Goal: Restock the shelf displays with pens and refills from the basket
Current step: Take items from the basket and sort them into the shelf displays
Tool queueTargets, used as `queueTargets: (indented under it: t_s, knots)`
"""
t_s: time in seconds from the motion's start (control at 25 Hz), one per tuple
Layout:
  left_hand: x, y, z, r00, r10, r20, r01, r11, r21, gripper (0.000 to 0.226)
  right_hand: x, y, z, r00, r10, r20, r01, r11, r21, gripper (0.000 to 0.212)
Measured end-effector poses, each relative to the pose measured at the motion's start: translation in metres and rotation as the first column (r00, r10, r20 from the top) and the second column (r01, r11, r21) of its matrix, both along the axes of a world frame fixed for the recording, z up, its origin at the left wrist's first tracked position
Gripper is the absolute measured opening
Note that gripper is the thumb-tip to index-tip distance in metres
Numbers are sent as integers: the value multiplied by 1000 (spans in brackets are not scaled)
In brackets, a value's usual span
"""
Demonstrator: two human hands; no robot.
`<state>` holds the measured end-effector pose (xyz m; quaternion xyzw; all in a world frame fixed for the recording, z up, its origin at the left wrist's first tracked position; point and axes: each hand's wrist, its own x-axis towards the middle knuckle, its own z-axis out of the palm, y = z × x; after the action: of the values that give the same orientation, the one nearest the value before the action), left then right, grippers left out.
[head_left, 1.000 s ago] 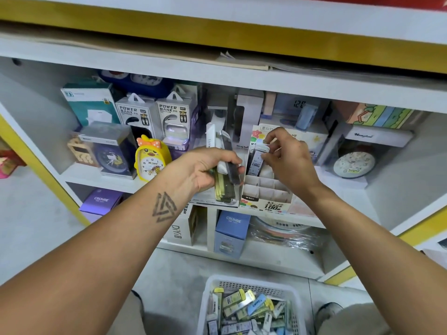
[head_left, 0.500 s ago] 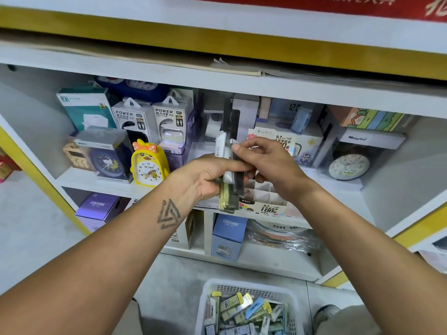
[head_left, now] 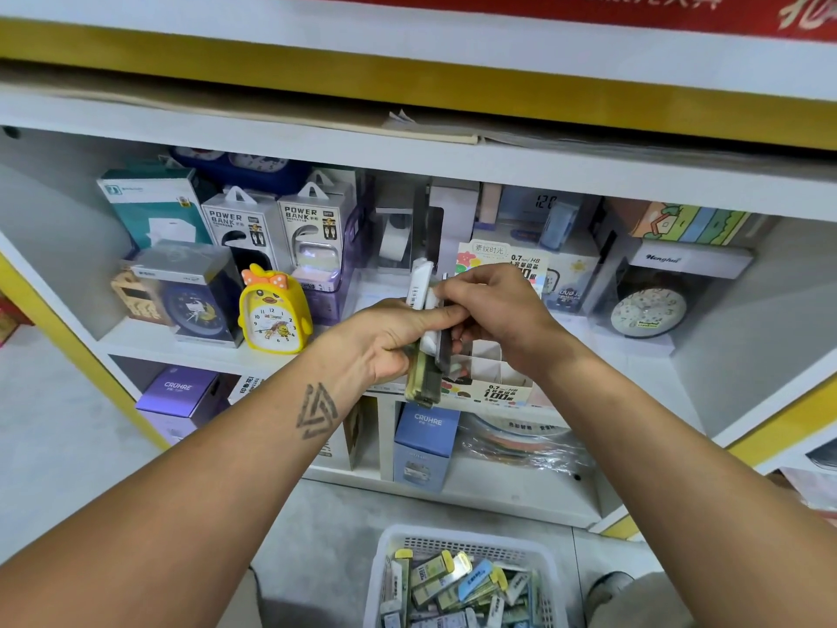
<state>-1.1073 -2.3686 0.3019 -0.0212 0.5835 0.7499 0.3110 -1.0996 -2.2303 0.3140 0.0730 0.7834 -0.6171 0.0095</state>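
fingers (head_left: 446, 317) of the left hand (head_left: 385, 342) curl round a stack of refill packs (head_left: 425, 355).
right hand (head_left: 493, 310) pinches the stack's top, just above the divided display box (head_left: 493, 387); basket (head_left: 462, 543) below.

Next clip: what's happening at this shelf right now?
A person is restocking a white shelf unit. The left hand grips an upright stack of slim refill packs, and the right hand pinches the top of one pack in that stack. Right behind them sits a white cardboard display box with divided compartments, several visibly empty. On the floor below, a white plastic basket holds many more small packs.
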Motion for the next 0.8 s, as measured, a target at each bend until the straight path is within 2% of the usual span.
queueTargets:
  t_s: [0.12,0.28,0.4,0.52,0.6,0.72,0.8]
  knots:
    - [0,-2,1,1000,-4,-16,4,1000,7,11,-3,-2,4,999,-3,32,3,1000,9,16]
    - [-2,-7,4,999,29,26,-30,998,50,36,-11,3,6,992,-116,42,115,993,19,16]
    - [-2,-7,6,998,44,49,-45,999,29,34,-14,8,3,992,-124,-5,124,991,53,13]
    - [-6,-11,7,995,85,60,-85,996,-12,27,-12,15,7,973,-182,-140,197,975,99,5]
    - [-10,-15,6,986,139,87,-137,990,-24,24,-11,23,10,945,-204,-256,240,963,120,12]
    - [-13,-20,4,972,197,129,-192,980,-53,22,-8,31,11,895,-146,-423,298,898,322,16]
    - [-11,-21,4,972,190,135,-187,982,-35,22,-4,32,9,875,-77,-479,312,845,434,18]
